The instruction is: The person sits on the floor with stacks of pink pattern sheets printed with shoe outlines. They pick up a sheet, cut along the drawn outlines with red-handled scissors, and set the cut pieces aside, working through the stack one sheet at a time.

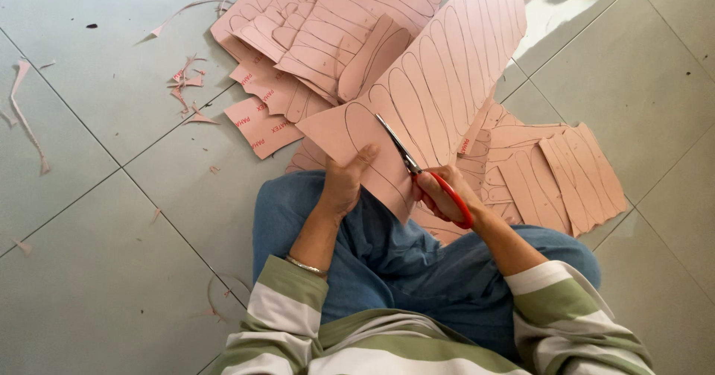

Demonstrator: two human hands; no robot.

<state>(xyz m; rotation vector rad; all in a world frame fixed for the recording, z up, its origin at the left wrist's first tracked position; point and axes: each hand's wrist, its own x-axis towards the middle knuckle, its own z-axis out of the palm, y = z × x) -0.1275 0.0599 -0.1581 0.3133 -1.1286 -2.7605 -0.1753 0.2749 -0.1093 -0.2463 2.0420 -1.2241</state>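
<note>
My right hand (445, 195) grips red-handled scissors (417, 168) whose blades cut into a large pink sheet (439, 77) marked with long drawn oval outlines. My left hand (344, 181) pinches the near left corner of the same sheet, thumb on top, holding it up above my lap. The sheet slopes away from me toward the upper right. I sit on the floor in blue trousers (402, 263) and a green-and-white striped top.
A pile of cut pink pieces (320, 32) lies on the grey tiled floor (97, 256) ahead of me. More outlined pink pieces (558, 170) are stacked at my right. Thin pink offcuts (186, 84) are scattered to the left.
</note>
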